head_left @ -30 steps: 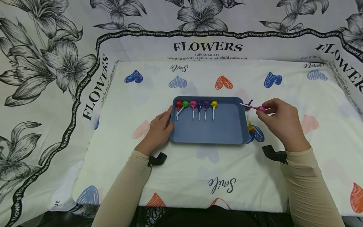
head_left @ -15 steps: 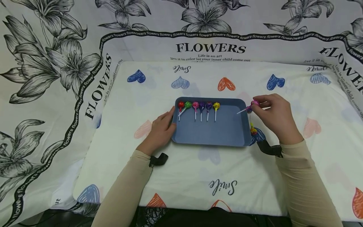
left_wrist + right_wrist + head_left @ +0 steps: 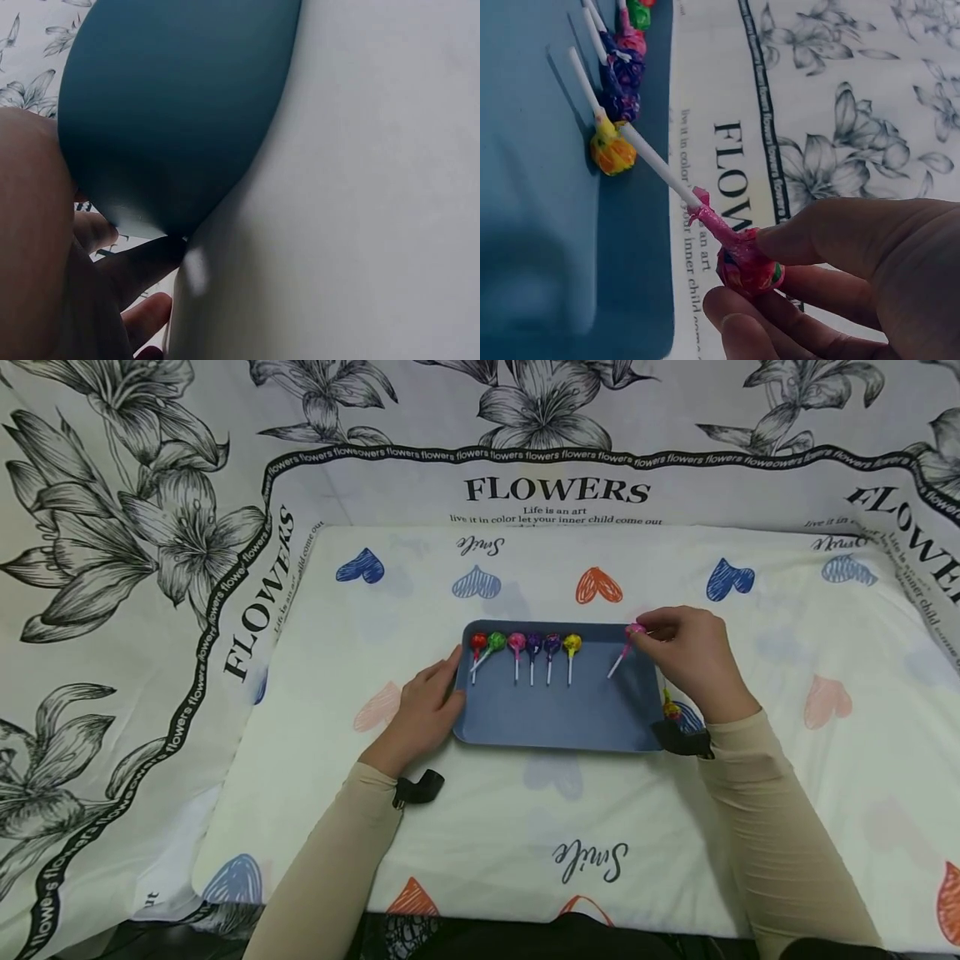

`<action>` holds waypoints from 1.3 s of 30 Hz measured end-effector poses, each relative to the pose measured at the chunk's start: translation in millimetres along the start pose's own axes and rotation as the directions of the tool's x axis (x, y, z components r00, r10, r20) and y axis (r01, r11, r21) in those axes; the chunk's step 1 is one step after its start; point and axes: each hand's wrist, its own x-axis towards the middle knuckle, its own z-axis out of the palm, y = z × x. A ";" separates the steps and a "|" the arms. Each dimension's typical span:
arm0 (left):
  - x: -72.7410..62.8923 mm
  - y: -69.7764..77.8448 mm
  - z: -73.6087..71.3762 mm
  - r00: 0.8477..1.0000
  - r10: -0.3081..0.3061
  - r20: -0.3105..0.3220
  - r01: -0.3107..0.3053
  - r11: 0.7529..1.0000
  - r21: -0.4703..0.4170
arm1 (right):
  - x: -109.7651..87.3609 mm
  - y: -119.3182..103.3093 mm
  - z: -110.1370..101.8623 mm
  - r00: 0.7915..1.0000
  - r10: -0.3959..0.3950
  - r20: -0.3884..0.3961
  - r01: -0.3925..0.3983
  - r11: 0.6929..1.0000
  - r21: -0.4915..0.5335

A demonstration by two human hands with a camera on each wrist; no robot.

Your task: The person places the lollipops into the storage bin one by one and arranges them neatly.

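My right hand (image 3: 692, 660) pinches a pink-wrapped lollipop (image 3: 746, 262) by its candy head, its white stick pointing down and left over the right end of a blue-grey tray (image 3: 555, 718). In the tray, along the far side, lie a red lollipop (image 3: 477, 642), a green lollipop (image 3: 496, 642), a pink lollipop (image 3: 517, 643), two purple ones and a yellow lollipop (image 3: 572, 643). The red and green sticks cross. My left hand (image 3: 423, 714) rests against the tray's left end, its fingers fairly straight; the left wrist view shows fingertips at the tray's edge.
A yellow-and-red lollipop (image 3: 670, 706) lies on the cloth just right of the tray, partly beside my right wrist. Under the tray is a cream cloth (image 3: 480, 810) with printed hearts, on top of a floral cloth (image 3: 360, 485).
My right hand has moved left with the pink lollipop, from beside the tray to over its right end. The stick now tilts more downward. My left hand stays at the tray.
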 end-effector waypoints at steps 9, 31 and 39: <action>-0.8 1.4 0.1 1.000 0.006 0.001 -0.006 1.000 -0.007 | 10.5 -8.8 16.6 0.999 0.004 0.046 -0.005 1.000 0.010; -0.6 2.3 -0.8 1.000 0.006 0.009 -0.006 1.000 0.018 | 29.4 -7.5 40.6 0.987 -0.006 0.158 0.017 0.998 -0.066; -0.5 0.6 -0.7 1.000 0.006 -0.001 -0.006 1.000 0.021 | 33.4 -4.9 49.4 0.984 -0.040 0.174 0.058 0.993 -0.102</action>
